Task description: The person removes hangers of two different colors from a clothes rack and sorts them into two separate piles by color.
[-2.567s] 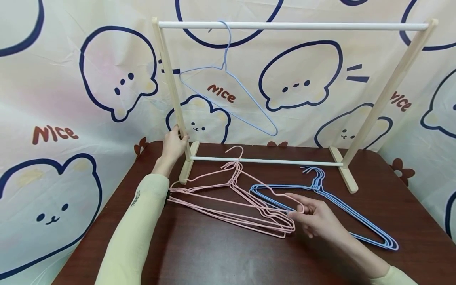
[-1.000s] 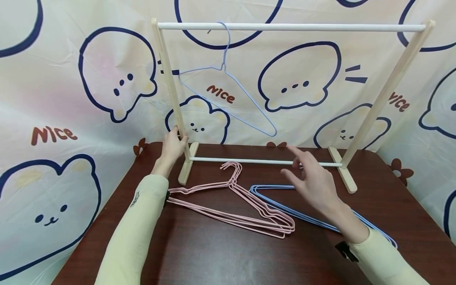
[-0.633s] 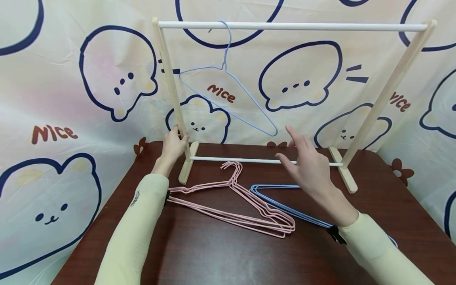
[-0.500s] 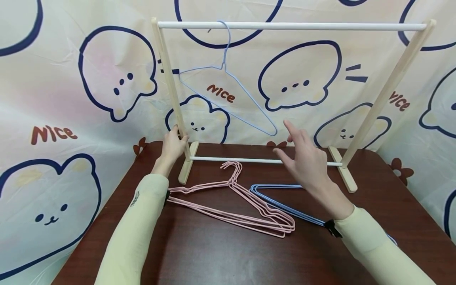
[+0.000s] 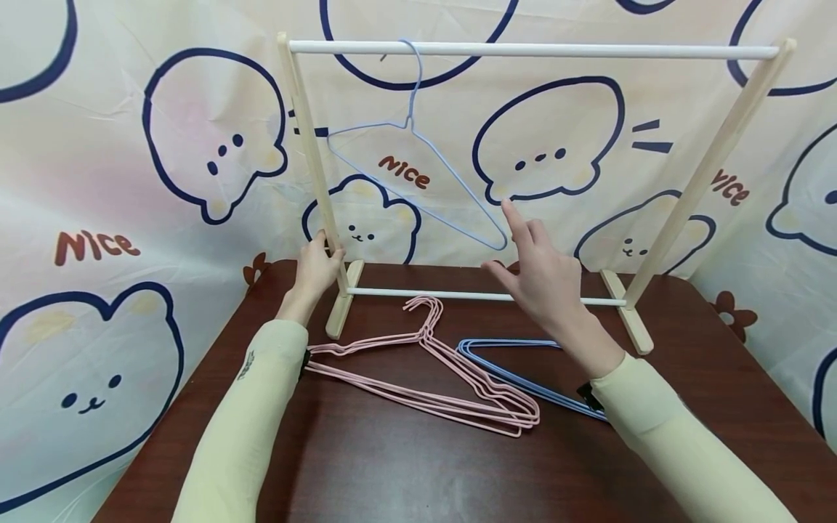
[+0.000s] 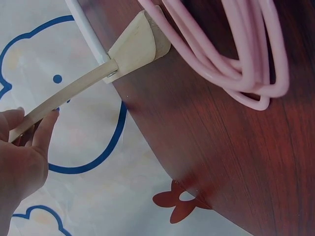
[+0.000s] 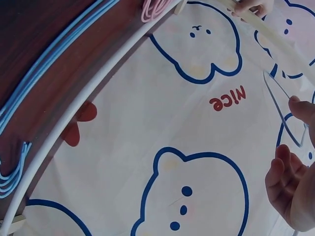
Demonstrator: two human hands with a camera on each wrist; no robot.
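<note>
My left hand (image 5: 317, 269) grips the left post of a wooden clothes rack (image 5: 310, 145) near its base; the left wrist view shows the thumb and fingers (image 6: 45, 129) around the post. A blue wire hanger (image 5: 410, 122) hangs from the rack's white top rail, towards the left. Raised in front of the rack, my right hand (image 5: 549, 280) holds nothing, its index finger extended and thumb apart, just right of the hanging hanger's lower corner. Pink hangers (image 5: 427, 335) lie stacked on the table, with blue hangers (image 5: 523, 379) to their right, partly hidden by my right forearm.
The rack's feet (image 5: 629, 312) stand on a dark brown table (image 5: 405, 479). A thin white lower rail (image 5: 458, 295) joins its posts near the tabletop. Behind and beside the table hangs a printed cloth (image 5: 216, 145) with cartoon animals.
My right hand has let go of a raised pink hanger, which no longer shows apart from the pile. The hand has moved up and left, fingers extended. My left hand stays on the post.
</note>
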